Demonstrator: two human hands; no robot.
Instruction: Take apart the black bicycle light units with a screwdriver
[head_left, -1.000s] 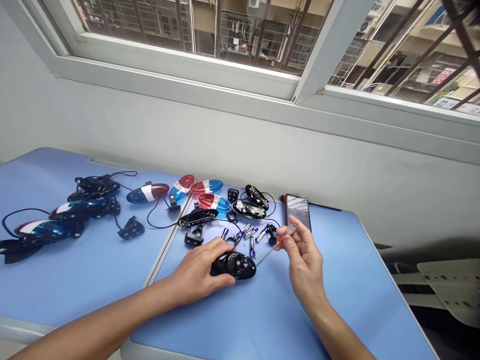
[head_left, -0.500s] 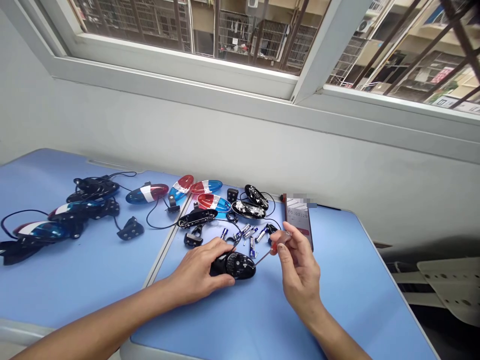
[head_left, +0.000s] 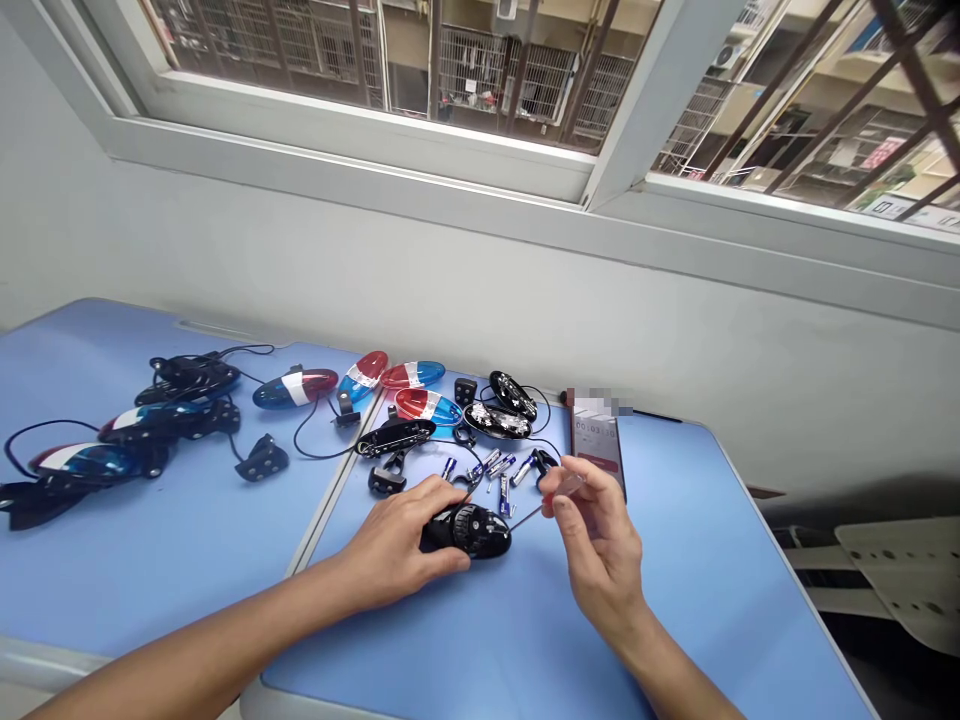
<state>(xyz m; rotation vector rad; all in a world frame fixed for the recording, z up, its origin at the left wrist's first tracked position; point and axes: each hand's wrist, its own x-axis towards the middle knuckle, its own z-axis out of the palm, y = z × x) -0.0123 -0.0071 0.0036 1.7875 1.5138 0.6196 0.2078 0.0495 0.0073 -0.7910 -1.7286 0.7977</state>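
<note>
Head view, left to right. Far to the left of your left fingers, assembled lamp units (head_left: 97,460) with black bases and trailing black wires lie on the blue counter (head_left: 150,590). Beyond those fingers lie red-and-blue oval lenses (head_left: 295,388) and a long black shell (head_left: 395,436), with a small black clamp (head_left: 386,480) nearer to them.

Your left hand (head_left: 397,540) rests over a black oval housing (head_left: 469,532), the thing being worked on. The fingers curve across its near side and press it onto the counter, so the housing lies under your left fingertips, between your two hands. Just beyond it, between both sets of fingers, lie loose blue-and-silver batteries (head_left: 487,468).

Your right hand (head_left: 600,540) holds a red-handled screwdriver (head_left: 559,495) in a narrow pinch between thumb and forefinger. Its thin shaft slants down and left from those fingers to the housing's right end; you cannot tell from this view whether the tip sits in a screw. A smartphone (head_left: 598,445) showing a timer lies just beyond your right fingers.

The step in hand appears to be working a fastener on the housing. The next move calls for seating the tip squarely, then turning it while your left hand steadies the housing.
</note>
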